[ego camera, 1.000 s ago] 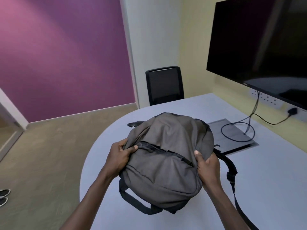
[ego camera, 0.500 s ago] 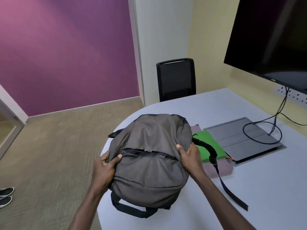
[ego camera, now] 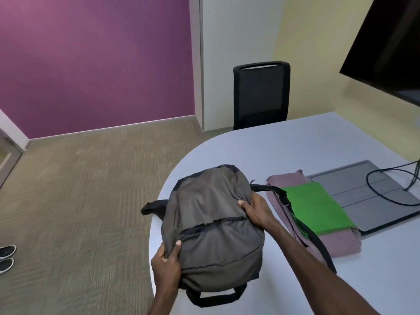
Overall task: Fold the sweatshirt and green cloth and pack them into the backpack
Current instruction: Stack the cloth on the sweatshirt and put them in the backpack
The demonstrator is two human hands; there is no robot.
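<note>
A grey backpack (ego camera: 211,221) with black straps lies front-up at the left edge of the pale table (ego camera: 284,146). My left hand (ego camera: 167,266) pinches its fabric at the lower left side. My right hand (ego camera: 255,210) grips the fabric at its right side, near the front zipper. To the right of the bag lies a folded mauve sweatshirt (ego camera: 341,243), flat on the table. A folded green cloth (ego camera: 316,208) rests on top of it. One black shoulder strap (ego camera: 316,242) runs across both folded pieces.
A grey floor-box lid (ego camera: 372,201) with a black cable (ego camera: 386,196) looped on it sits right of the clothes. A black chair (ego camera: 261,94) stands behind the table, a dark screen (ego camera: 391,42) hangs at the upper right. Carpet and two shoes (ego camera: 6,258) lie left.
The backpack has been dragged left toward the table's edge with both hands on it. The folded sweatshirt and green cloth, hidden behind it before, now show fully on its right.
</note>
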